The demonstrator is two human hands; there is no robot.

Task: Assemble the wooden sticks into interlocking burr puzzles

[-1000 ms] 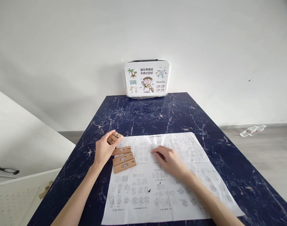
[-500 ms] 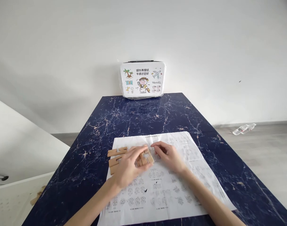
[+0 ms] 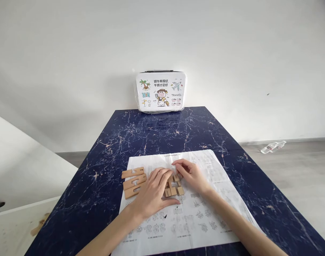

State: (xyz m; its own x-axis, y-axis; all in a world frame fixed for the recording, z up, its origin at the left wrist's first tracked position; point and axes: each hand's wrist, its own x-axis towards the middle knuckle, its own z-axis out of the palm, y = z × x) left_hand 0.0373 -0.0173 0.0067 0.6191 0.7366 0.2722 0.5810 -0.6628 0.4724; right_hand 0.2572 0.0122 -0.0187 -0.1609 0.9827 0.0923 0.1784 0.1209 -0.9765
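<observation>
My left hand point(image 3: 152, 190) arches around the left side of a cluster of small notched wooden puzzle blocks point(image 3: 171, 192). Its thumb stretches out below the cluster, apart from the fingers, and the hand hides part of the blocks. Just above and right of the cluster, my right hand point(image 3: 192, 175) is closed, its fingers curled in; whether a piece is inside cannot be seen. Left of my left hand, several flat wooden pieces with cut-out notches point(image 3: 132, 173) lie one below another. Beneath everything spreads a printed instruction sheet point(image 3: 202, 213) with line drawings.
The sheet lies on a dark blue marbled table point(image 3: 162, 133). At the far edge a white cartoon-printed case point(image 3: 161, 91) in clear wrap stands against the wall. Clear plastic bottles point(image 3: 273, 147) lie on the floor to the right. A white perforated surface point(image 3: 15, 225) is low at left.
The wooden cluster has shifted slightly right and lower, and its blocks now show more spread. My left hand has opened, its thumb moving away below. My right hand has barely moved.
</observation>
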